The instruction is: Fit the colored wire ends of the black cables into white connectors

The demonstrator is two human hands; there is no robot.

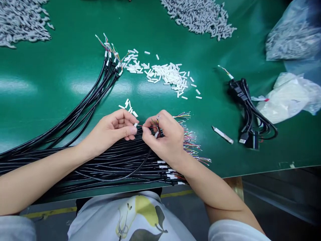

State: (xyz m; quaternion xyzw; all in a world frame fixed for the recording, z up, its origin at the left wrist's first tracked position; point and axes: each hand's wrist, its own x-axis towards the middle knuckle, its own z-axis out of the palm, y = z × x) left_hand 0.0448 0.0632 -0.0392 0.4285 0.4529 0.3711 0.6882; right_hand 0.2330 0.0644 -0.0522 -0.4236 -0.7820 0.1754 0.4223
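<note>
Between thumb and forefinger, my left hand (119, 126) pinches a small white sleeve (135, 125). My right hand (165, 134) is closed round the stripped end of a black cable (144, 162), its fingertips on a thin red wire (151, 127). The wire's tip points left and lies at the sleeve; whether it is inside, I cannot tell. Other coloured wires of that cable stick up above my right fingers. Beneath both hands lies a thick bundle of black cables (112, 155), their coloured wire ends (192, 137) fanned out to the right.
Several loose white sleeves (170, 75) are piled ahead, with a smaller group (128, 106) closer. A separate cable bunch (92, 93) curves up at left. Grey parts (200, 16) form heaps at the back. Rightward are a pen-like tool (222, 135), a coiled cable (247, 107) and plastic bags (288, 97).
</note>
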